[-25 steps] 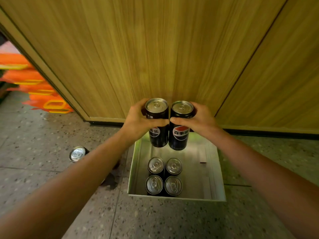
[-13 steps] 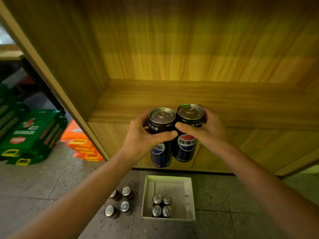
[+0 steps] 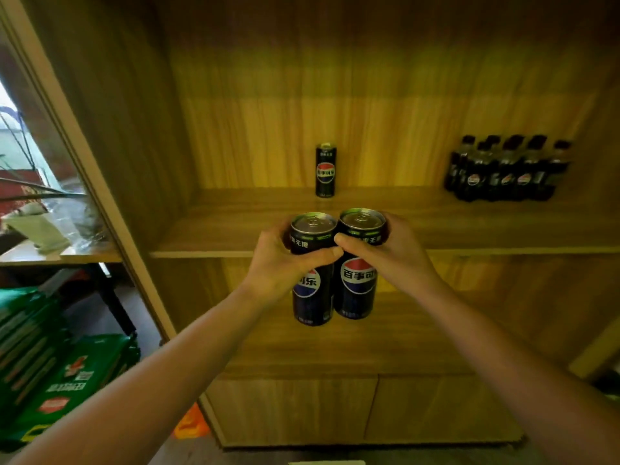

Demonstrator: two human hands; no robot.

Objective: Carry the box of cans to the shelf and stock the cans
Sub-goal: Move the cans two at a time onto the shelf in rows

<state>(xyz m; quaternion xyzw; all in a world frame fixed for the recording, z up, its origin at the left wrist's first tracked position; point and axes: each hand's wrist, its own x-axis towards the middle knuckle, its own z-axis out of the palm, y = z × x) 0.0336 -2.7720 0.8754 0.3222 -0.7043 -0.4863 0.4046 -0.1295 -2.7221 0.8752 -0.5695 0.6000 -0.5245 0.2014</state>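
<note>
Head view: both cans (image 3: 333, 266) held upright.

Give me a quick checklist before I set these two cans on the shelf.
1. Left hand grips left can: ok.
2. Right hand grips right can: ok.
3. Both cans upright, side by side: ok.
4. Free board on the shelf in front of the standing can: ok.
5. Bottles off to the right, out of the way: ok.
6. Cans high enough to clear the shelf edge: cannot tell.
</note>
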